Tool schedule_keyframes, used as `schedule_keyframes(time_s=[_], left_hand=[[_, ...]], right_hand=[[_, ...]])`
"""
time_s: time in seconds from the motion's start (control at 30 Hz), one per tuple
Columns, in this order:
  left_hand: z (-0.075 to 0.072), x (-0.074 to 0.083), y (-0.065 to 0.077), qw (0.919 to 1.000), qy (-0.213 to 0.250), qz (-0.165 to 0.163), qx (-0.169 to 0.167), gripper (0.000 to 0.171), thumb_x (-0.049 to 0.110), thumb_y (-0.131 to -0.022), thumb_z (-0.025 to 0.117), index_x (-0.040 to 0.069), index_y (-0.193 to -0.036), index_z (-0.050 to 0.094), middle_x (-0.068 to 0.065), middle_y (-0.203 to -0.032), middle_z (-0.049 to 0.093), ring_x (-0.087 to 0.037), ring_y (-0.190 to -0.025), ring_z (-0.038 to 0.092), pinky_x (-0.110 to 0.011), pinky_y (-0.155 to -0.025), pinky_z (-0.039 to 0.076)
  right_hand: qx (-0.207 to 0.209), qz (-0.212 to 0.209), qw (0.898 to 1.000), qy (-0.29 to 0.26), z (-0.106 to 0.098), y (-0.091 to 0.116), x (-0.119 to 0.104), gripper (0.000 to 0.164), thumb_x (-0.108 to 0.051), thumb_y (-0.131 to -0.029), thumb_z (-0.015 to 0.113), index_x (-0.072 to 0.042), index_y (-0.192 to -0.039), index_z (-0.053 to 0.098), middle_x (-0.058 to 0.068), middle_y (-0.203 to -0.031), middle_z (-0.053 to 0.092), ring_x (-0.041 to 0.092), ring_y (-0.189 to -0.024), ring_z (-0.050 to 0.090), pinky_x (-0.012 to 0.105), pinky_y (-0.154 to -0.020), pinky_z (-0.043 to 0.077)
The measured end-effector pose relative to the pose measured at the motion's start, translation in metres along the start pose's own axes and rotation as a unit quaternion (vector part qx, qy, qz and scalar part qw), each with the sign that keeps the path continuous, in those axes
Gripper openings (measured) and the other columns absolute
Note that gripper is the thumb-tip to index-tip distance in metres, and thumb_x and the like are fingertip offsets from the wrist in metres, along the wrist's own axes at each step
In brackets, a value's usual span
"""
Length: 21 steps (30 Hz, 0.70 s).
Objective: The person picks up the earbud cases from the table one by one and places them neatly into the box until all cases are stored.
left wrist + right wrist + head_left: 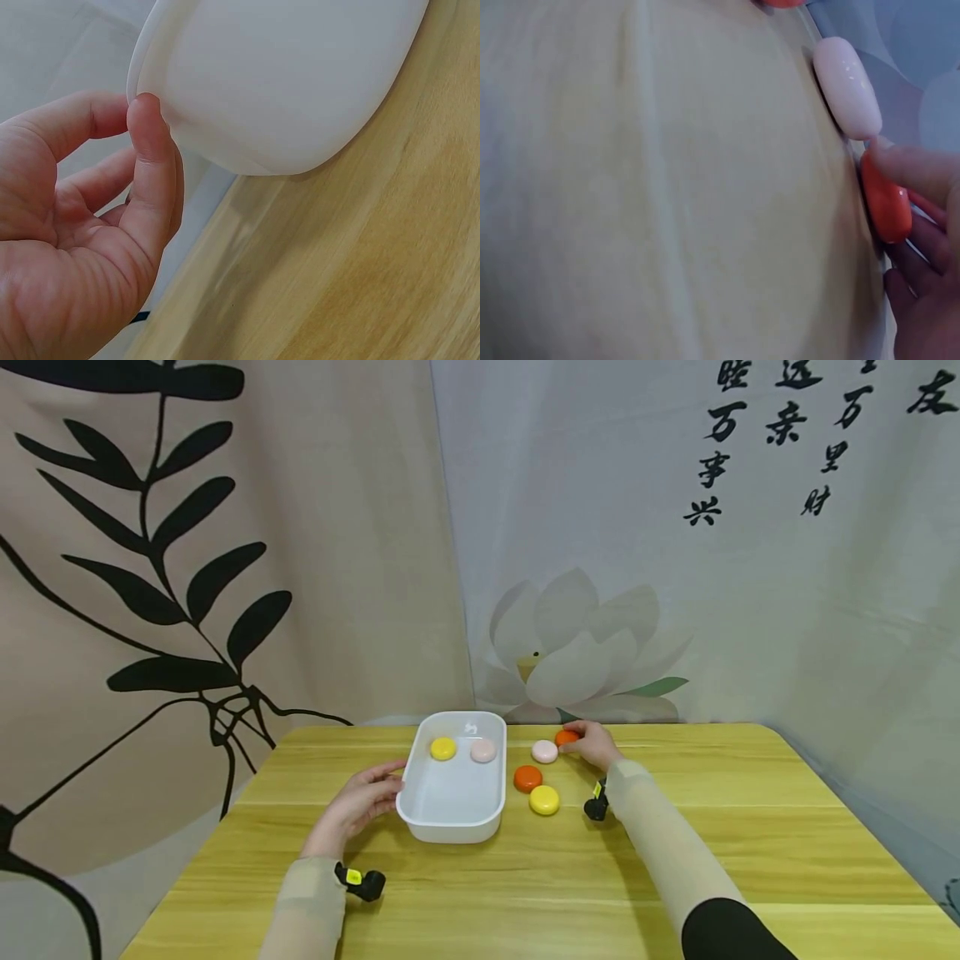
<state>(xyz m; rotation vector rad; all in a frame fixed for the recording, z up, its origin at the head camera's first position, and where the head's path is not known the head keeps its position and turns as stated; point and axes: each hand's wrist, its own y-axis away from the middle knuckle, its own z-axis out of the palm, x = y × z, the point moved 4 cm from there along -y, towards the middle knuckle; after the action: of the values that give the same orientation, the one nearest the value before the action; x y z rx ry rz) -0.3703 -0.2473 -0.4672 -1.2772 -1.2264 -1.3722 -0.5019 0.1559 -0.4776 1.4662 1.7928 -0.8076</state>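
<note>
A white rectangular plastic tray (pixel 450 793) stands on the table, with a yellow rounded disc (pixel 443 748) and a pale pink disc (pixel 483 750) inside near its far end. At the tray's left side, my left hand (pixel 367 797) pinches the rim between thumb and fingers; the left wrist view shows the thumb (pixel 148 135) against the edge. To the right of the tray, my right hand (pixel 596 745) holds an orange disc (pixel 567 737) between thumb and fingers, low at the tabletop. Right beside it lies another pale pink disc (pixel 847 88).
Nearer to me, a second orange disc (pixel 528 778) and a yellow disc (pixel 544 800) lie between the tray and my right forearm. The wooden table (pixel 465 902) ends at a printed cloth backdrop (pixel 367 568) behind.
</note>
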Motion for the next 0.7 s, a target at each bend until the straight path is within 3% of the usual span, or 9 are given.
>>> schedule_keyframes(time_s=[0.7], left_hand=[[0.0006, 0.0009, 0.0005, 0.9999, -0.011, 0.003, -0.003, 0.052, 0.001, -0.094, 0.056, -0.005, -0.144, 0.039, -0.021, -0.110, 0.055, -0.017, -0.080, 0.060, -0.025, -0.071, 0.054]], right_hand=[[0.005, -0.001, 1.000, -0.001, -0.0069, 0.0062, -0.0044, 0.050, -0.010, -0.083, 0.075, 0.002, -0.129, 0.059, 0.021, -0.130, 0.056, 0.035, -0.116, 0.050, 0.047, -0.102, 0.038]])
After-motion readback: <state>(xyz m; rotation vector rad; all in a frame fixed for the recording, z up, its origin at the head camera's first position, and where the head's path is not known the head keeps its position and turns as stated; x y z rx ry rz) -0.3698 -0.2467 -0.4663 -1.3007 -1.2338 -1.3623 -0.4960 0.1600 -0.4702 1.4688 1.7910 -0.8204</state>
